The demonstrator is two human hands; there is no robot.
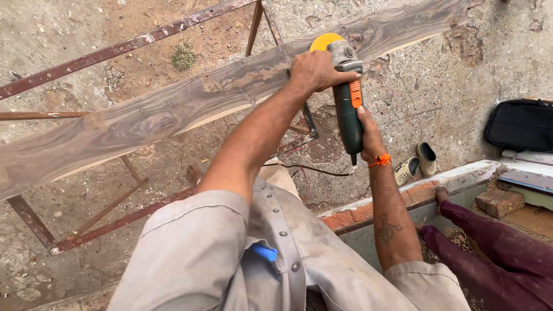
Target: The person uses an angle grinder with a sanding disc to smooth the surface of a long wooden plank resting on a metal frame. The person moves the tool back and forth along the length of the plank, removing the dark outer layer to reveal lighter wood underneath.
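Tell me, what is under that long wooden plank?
A rusty metal frame holds the plank above bare dirt ground. Where the frame meets the plank's underside is hidden.

plank (173, 115) on metal frame (86, 224), grinder (345, 92) on plank, sandals (417, 161) right

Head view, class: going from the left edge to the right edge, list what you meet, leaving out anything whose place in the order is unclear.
Rusty metal frame → small weed tuft → left hand → angle grinder → pair of shoes → brick → black bag.
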